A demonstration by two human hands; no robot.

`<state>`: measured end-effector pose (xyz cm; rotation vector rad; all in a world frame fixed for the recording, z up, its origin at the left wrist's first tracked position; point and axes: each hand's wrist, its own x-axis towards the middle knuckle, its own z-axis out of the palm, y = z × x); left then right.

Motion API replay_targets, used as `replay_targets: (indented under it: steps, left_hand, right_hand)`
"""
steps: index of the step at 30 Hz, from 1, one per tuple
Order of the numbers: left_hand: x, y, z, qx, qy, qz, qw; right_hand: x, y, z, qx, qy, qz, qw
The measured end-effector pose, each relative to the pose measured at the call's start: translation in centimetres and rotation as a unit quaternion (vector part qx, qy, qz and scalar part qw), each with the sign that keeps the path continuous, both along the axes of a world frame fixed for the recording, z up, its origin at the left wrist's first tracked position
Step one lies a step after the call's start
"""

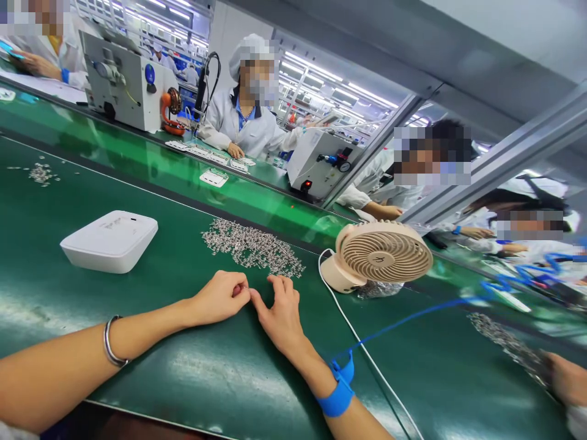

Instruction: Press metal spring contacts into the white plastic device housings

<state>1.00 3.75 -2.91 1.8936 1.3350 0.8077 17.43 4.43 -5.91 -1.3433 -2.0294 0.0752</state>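
Observation:
A pile of small silvery metal pieces (250,245) lies on the green work surface just beyond my hands. My left hand (223,297) is closed, its thumb and curled fingers pressed together; anything between them is hidden or too small to make out. Close beside it, my right hand (282,311) reaches toward the pile's near edge with its thumb apart from the extended fingers. Its thumb tip meets the left fingertips. I see nothing held in the right hand. A metal bangle (110,342) circles my left forearm, and a blue wrist strap (338,394) my right.
A white plastic box (110,239) sits at left; a smaller scatter of metal pieces (42,173) lies farther back. At right stand a beige fan (383,256) and its white cable (362,345). A blue cord (413,319) runs rightward. Another person's hand (567,379) is at far right.

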Motion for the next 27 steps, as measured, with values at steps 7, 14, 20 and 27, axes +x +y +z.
replay_targets:
  steps: [7, 14, 20, 27]
  left_hand:
    - [0.0, 0.2, 0.4, -0.009, -0.019, 0.012, 1.000]
    - [0.1, 0.3, 0.0, -0.015, -0.027, 0.006, 0.999]
    - [0.1, 0.2, -0.1, -0.014, -0.018, -0.012, 1.000]
    - [0.1, 0.2, 0.0, -0.017, -0.015, -0.012, 1.000]
  right_hand:
    - [0.3, 0.4, -0.3, -0.058, -0.041, 0.073, 0.995]
    - [0.4, 0.5, 0.2, -0.001, 0.026, 0.122, 0.992]
    - [0.1, 0.2, 0.8, 0.021, 0.032, 0.151, 0.988]
    - [0.0, -0.1, 1.4, 0.015, 0.022, 0.176, 0.984]
